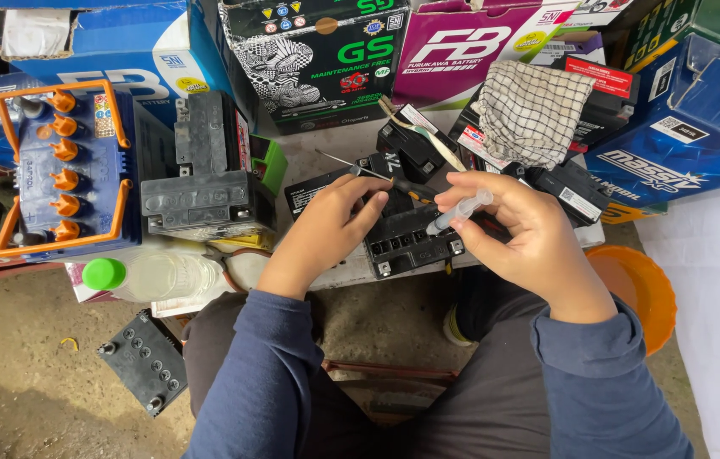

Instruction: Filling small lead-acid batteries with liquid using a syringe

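Observation:
A small black battery with a row of open cells sits on a pale board in front of me. My left hand rests on the battery's left side, fingers curled over its top. My right hand pinches a clear plastic syringe, its tip angled down toward the cell holes. A screwdriver with a black and orange handle lies just behind my left hand, across the batteries.
A blue battery with orange caps and frame and a dark grey battery stand at left. A clear bottle with green cap lies near. A black lid lies on the ground. Boxes line the back; checked cloth; orange bowl.

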